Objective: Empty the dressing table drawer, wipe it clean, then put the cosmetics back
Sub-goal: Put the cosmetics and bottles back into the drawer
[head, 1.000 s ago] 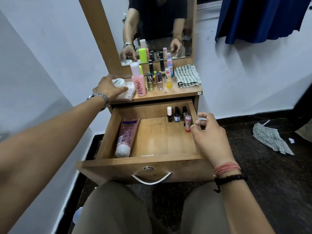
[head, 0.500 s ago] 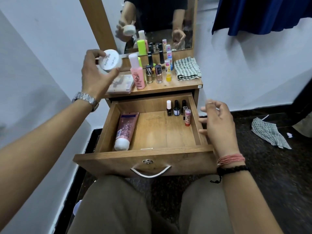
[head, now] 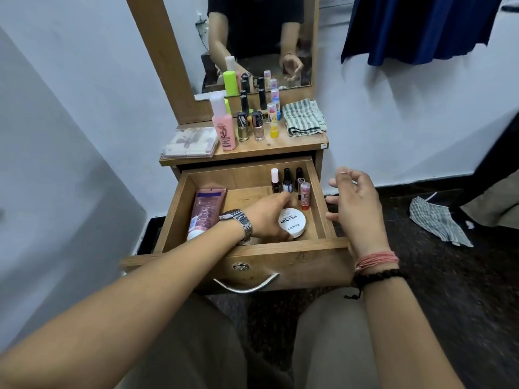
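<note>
Inside the drawer [head: 323, 209], our left hand [head: 266, 217] grips the white jar [head: 292, 222] to restock it, right hand [head: 354, 203] hovering loose-fingered, empty, alongside.

The drawer [head: 247, 175] and the bench [head: 295, 143] are light brown wood grain. In the drawer, a round jar [head: 292, 222] is white with black lettering, and a tube [head: 206, 210] is pink with a purple band and white cap. On the bench, a bottle [head: 224, 130] is pink with a white cap, and a folded cloth [head: 303, 117] is striped grey-green and white. A cloth on the floor [head: 438, 221] has the same grey and white stripes. A curtain [head: 421, 26] is deep blue. The wall [head: 393, 108] is pale blue-white.
</note>
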A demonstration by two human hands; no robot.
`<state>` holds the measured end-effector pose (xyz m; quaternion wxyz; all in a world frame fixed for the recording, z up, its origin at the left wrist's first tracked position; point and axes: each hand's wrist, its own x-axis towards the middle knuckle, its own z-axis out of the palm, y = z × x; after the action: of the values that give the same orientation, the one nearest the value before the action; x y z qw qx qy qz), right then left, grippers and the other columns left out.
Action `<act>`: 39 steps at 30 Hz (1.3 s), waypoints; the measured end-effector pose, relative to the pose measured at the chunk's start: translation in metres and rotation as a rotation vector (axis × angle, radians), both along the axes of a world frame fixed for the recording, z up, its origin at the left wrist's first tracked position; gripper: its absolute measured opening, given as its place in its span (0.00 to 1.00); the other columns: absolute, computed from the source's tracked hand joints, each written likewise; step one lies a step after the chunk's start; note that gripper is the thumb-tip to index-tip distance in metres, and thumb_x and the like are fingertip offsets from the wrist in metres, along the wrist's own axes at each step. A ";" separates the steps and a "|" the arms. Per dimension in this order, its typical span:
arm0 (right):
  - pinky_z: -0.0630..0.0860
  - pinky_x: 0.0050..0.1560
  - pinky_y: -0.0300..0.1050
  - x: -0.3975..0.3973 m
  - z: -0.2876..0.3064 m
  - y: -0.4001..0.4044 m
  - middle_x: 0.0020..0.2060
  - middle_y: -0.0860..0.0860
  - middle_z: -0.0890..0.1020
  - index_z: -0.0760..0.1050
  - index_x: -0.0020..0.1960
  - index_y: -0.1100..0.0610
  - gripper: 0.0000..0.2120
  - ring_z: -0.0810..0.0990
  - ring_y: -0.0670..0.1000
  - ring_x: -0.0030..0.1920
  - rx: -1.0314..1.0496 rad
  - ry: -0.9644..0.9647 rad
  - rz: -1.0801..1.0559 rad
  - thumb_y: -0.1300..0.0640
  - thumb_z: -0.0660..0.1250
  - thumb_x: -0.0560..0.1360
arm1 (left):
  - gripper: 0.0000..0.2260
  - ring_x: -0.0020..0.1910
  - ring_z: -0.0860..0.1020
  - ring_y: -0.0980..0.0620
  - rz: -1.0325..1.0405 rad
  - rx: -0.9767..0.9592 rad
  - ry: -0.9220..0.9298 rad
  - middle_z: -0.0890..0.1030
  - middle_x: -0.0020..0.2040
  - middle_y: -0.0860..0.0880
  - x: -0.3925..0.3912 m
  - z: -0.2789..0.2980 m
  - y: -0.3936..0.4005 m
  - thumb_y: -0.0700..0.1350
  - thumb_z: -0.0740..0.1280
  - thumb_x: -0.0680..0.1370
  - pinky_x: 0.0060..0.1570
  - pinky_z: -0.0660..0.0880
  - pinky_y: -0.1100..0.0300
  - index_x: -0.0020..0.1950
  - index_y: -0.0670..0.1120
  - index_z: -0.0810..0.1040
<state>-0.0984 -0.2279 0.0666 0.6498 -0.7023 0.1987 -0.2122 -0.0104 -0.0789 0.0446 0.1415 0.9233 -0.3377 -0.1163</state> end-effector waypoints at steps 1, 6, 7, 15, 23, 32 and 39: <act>0.81 0.47 0.52 0.000 0.000 0.001 0.50 0.46 0.81 0.70 0.48 0.42 0.06 0.81 0.46 0.47 -0.016 0.007 0.006 0.41 0.59 0.78 | 0.30 0.57 0.74 0.48 0.003 0.011 0.001 0.75 0.60 0.47 0.001 -0.001 -0.003 0.46 0.78 0.65 0.54 0.72 0.57 0.62 0.46 0.68; 0.78 0.55 0.58 -0.002 0.003 0.003 0.52 0.47 0.80 0.71 0.53 0.44 0.09 0.81 0.50 0.52 -0.035 0.029 0.038 0.41 0.60 0.77 | 0.37 0.61 0.73 0.46 0.110 0.077 0.031 0.72 0.64 0.45 0.001 -0.002 -0.010 0.46 0.79 0.65 0.60 0.73 0.51 0.69 0.45 0.64; 0.78 0.55 0.58 -0.002 0.003 0.003 0.52 0.47 0.80 0.72 0.55 0.46 0.11 0.80 0.50 0.52 -0.041 0.035 0.038 0.41 0.60 0.77 | 0.37 0.61 0.74 0.46 0.132 0.097 0.039 0.73 0.64 0.44 0.001 -0.002 -0.010 0.46 0.78 0.66 0.59 0.73 0.52 0.69 0.45 0.63; 0.79 0.55 0.56 -0.002 0.001 0.004 0.53 0.49 0.81 0.72 0.60 0.50 0.16 0.80 0.49 0.53 -0.132 0.069 0.054 0.42 0.61 0.77 | 0.30 0.59 0.76 0.47 0.148 0.079 0.109 0.76 0.63 0.47 -0.011 0.020 -0.006 0.45 0.75 0.70 0.56 0.73 0.57 0.69 0.45 0.66; 0.78 0.55 0.57 -0.001 0.001 0.008 0.52 0.48 0.81 0.72 0.61 0.49 0.16 0.80 0.51 0.52 -0.217 0.101 0.089 0.43 0.61 0.77 | 0.02 0.39 0.78 0.66 0.507 -0.558 -0.393 0.81 0.41 0.57 0.021 0.106 0.101 0.45 0.70 0.73 0.41 0.73 0.74 0.44 0.51 0.80; 0.76 0.56 0.55 -0.003 0.000 0.011 0.53 0.46 0.82 0.71 0.61 0.49 0.17 0.81 0.58 0.50 -0.297 0.158 0.090 0.41 0.61 0.76 | 0.32 0.64 0.71 0.44 1.170 -0.690 0.216 0.71 0.68 0.45 0.099 0.086 0.154 0.57 0.71 0.72 0.60 0.73 0.51 0.69 0.42 0.68; 0.76 0.57 0.57 -0.001 -0.001 0.012 0.54 0.45 0.81 0.71 0.61 0.47 0.18 0.81 0.58 0.50 -0.321 0.179 0.088 0.40 0.62 0.75 | 0.20 0.53 0.78 0.50 1.270 -0.989 0.348 0.77 0.56 0.47 0.103 0.090 0.161 0.42 0.75 0.70 0.43 0.79 0.62 0.60 0.43 0.76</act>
<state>-0.0996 -0.2163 0.0656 0.5177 -0.8211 0.1883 -0.1493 0.0923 0.0824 0.1343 0.6209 0.7382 0.2635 0.0065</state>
